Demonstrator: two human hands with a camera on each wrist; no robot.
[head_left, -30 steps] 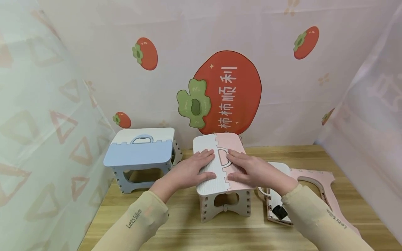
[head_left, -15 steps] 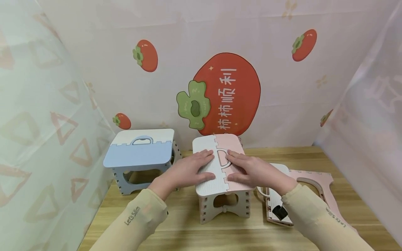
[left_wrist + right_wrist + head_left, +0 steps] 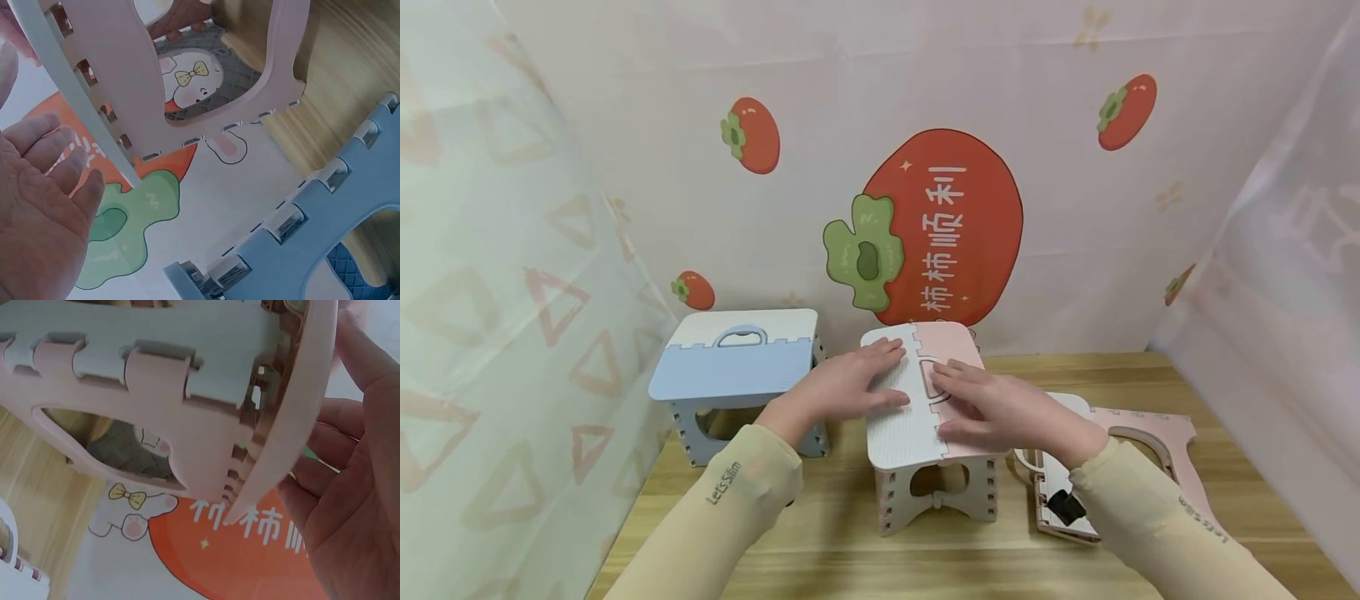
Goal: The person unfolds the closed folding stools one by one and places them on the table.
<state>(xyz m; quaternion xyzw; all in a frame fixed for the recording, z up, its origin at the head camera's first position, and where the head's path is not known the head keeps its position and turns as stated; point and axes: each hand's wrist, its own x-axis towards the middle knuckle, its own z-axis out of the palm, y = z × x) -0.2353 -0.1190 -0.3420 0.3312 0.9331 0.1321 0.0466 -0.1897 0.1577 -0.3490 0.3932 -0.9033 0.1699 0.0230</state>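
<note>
1. Backdrop: we see a pale sheet [image 3: 1075, 225] behind and around the work area, printed with red persimmons; the largest print [image 3: 970, 225] carries white characters.
2. Base: we find a wooden table [image 3: 820, 558] under all three stools.
3. Left unit: we locate a blue and white stool [image 3: 733, 371] standing on its legs to the left, near the backdrop, its blue handle [image 3: 741, 328] set in the top.
4. Centre unit: we locate a pink and white stool [image 3: 902, 437] upright on its legs at mid-table, beneath both hands. Its top is flat, white on the left and pink on the right.
5. Right unit: we note another pink and white stool [image 3: 1183, 442] lying on the table, partly covered by the right forearm.
6. Right hand [image 3: 1000, 408]: we observe it over the pink half, fingers extended and slightly bent, thumb apart, grasping nothing. We cannot tell whether the fingertips touch the top.
7. Left hand [image 3: 842, 383]: we observe it over the white half, fingers loosely extended, thumb apart, grasping nothing. We cannot confirm contact here either.
8. Centre handle [image 3: 937, 398]: we see this loop at the seam, partly hidden by the right fingers.
9. Black piece [image 3: 1066, 507]: we see it beside the right cuff; its nature is unclear.
</note>
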